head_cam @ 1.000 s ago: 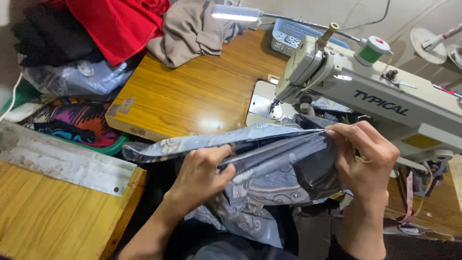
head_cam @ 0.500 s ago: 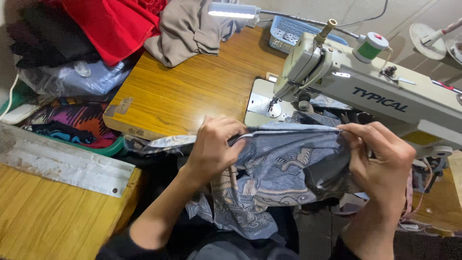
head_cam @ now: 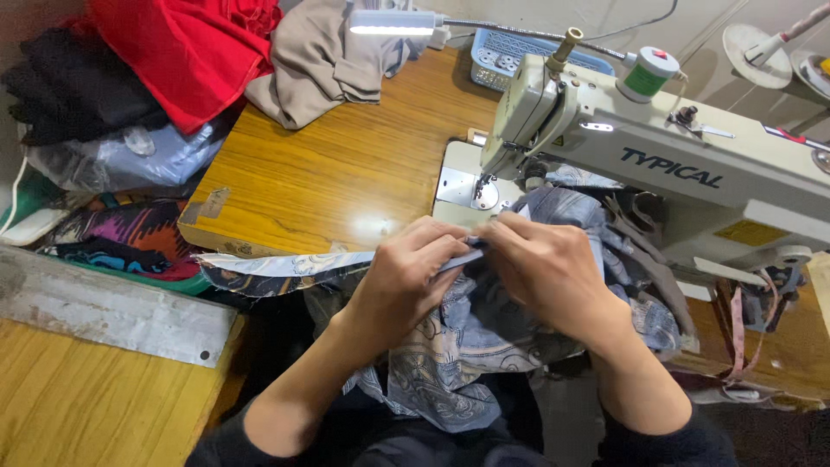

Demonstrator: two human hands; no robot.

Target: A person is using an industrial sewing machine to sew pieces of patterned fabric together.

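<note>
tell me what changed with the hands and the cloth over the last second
The left hand moved right along the blue patterned cloth and the right hand came left, so they now meet, both pinching its folded edge in front of the sewing machine. The cloth bunched up between them. The machine, wooden table and piled clothes stayed put.

A sewing machine point(head_cam: 657, 147) stands on the right part of a table point(head_cam: 346, 173), with a basket point(head_cam: 510, 56) behind it and a lamp point(head_cam: 393, 22) reaching over the table's far edge. Heaps of clothes point(head_cam: 259, 52) lie on the far left of the table. The left hand point(head_cam: 406, 281) and right hand point(head_cam: 549, 272) meet just in front of the machine, touching each other over a bunched cloth point(head_cam: 450, 363) that hangs down below them. A strip of the cloth runs left from the left hand along the table's near edge. A metal bar point(head_cam: 112, 311) lies to the lower left, on a second table.
</note>
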